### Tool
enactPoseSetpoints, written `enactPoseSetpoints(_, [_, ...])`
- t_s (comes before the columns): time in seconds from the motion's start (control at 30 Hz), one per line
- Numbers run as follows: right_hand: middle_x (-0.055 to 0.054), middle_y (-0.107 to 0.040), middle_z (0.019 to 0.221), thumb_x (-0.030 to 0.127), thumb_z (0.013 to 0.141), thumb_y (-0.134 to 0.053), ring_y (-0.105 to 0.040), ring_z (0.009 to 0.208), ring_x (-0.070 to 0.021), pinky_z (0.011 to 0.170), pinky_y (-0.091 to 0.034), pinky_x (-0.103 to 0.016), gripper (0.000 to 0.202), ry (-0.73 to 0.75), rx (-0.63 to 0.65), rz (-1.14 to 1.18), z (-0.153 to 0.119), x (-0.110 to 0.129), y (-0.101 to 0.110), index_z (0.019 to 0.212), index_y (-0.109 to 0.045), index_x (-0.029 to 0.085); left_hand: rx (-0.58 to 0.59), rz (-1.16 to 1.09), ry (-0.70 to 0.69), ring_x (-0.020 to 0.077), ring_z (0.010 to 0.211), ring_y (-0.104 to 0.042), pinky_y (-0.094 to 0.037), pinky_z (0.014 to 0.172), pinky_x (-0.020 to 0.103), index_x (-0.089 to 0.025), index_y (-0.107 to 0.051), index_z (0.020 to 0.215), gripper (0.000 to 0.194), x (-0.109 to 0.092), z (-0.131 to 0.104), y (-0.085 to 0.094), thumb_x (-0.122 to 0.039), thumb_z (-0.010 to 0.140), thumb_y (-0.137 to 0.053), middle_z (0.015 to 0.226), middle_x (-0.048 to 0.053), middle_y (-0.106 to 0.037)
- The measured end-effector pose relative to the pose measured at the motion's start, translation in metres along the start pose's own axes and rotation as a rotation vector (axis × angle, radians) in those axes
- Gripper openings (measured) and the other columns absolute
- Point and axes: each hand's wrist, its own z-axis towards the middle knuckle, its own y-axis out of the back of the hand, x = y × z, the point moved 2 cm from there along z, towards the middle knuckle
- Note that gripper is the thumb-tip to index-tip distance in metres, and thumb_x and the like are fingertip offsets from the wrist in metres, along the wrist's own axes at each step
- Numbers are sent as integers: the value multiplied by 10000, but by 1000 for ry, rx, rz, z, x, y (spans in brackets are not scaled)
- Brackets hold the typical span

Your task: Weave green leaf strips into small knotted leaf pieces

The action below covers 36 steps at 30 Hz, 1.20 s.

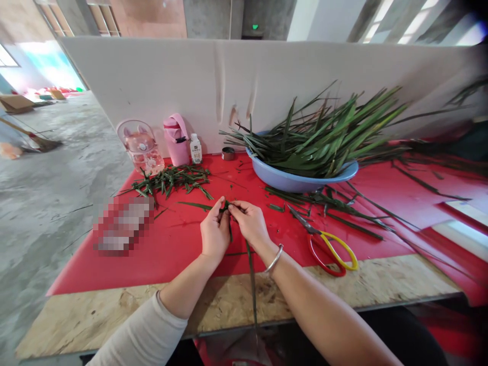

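My left hand (216,229) and my right hand (249,221) meet over the red table covering, fingers closed in a pinch. Between them is a long green leaf strip (250,274), folded or knotted at the fingertips. One end points left past my left thumb; another hangs down over the table's front edge. The fingers hide most of the folded part. Right of my hands lie scissors (324,244) with one red and one yellow handle, their blades pointing up and left. A pile of short knotted leaf pieces (171,179) sits to the left.
A blue basin (297,178) heaped with long green leaves (331,137) stands behind my right hand. Along the white back panel are a clear pink bottle (143,150), a pink bottle pouch (177,142), a small white bottle (195,149) and a round tin (228,153). Loose leaves lie right.
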Motion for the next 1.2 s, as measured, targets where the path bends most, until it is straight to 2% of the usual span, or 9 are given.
enactPoseSetpoints(0.07, [-10,-629,682,333,702,-615,-545,593,-125,569,-435,-234,212,-37,20,67,0,0,-1,811,-661,156,-12,42,-25,112,599,-576,-488,620,233,-168,-536,1209,428,0,0,2,-305,804,-530,649,0,-616])
enactPoseSetpoints(0.23, [41,-547,574,317,691,-629,-460,496,-80,492,-370,-200,165,-97,52,186,-3,4,-3,752,-594,167,-72,20,-19,172,895,-619,-486,818,298,-168,-607,1111,345,3,6,5,-302,802,-530,953,70,-678])
enactPoseSetpoints(0.53, [36,-563,632,272,631,-662,-464,540,-70,519,-369,-189,152,-135,31,322,-1,4,-5,718,-609,159,-30,36,-62,179,930,-611,-463,859,310,-174,-630,1068,315,-1,2,2,-310,803,-527,999,73,-673])
enactPoseSetpoints(0.63, [37,-553,603,319,677,-642,-467,510,-78,499,-377,-198,174,-84,59,235,-4,6,-5,751,-598,168,-51,-21,0,151,826,-611,-475,771,273,-175,-611,1081,334,0,6,4,-314,784,-551,898,54,-670])
enactPoseSetpoints(0.73, [11,-566,601,393,755,-565,-505,515,-105,494,-400,-220,237,-30,99,157,-5,9,-1,778,-609,162,-49,-249,108,101,599,-562,-459,612,226,-167,-533,1144,408,0,13,5,-297,760,-575,675,-7,-606])
enactPoseSetpoints(0.83, [-9,-570,621,423,788,-514,-519,534,-119,491,-405,-227,294,34,-18,90,0,12,12,772,-624,150,14,-526,195,66,533,-514,-422,561,191,-197,-433,1206,496,-6,16,4,-242,739,-596,667,-33,-578])
enactPoseSetpoints(0.9, [5,-546,611,398,787,-514,-485,508,-108,469,-383,-219,259,72,-79,38,5,14,20,790,-616,160,123,-673,281,47,523,-486,-391,533,167,-232,-420,1202,494,-11,16,4,-207,740,-593,696,-36,-566])
enactPoseSetpoints(1.07, [-16,-622,820,183,740,-453,-533,672,-127,604,-425,-235,235,207,102,-85,10,18,25,918,-606,179,481,-949,618,13,423,-308,-273,417,130,-155,-542,867,96,-20,8,2,-128,787,-498,615,-49,-397])
enactPoseSetpoints(1.2, [-38,-611,1066,68,651,-410,-550,899,-173,775,-436,-302,447,367,130,-258,5,27,27,1043,-581,197,548,-1030,752,13,393,-238,-209,364,117,-125,-471,670,150,-25,7,7,-114,814,-431,580,-51,-303])
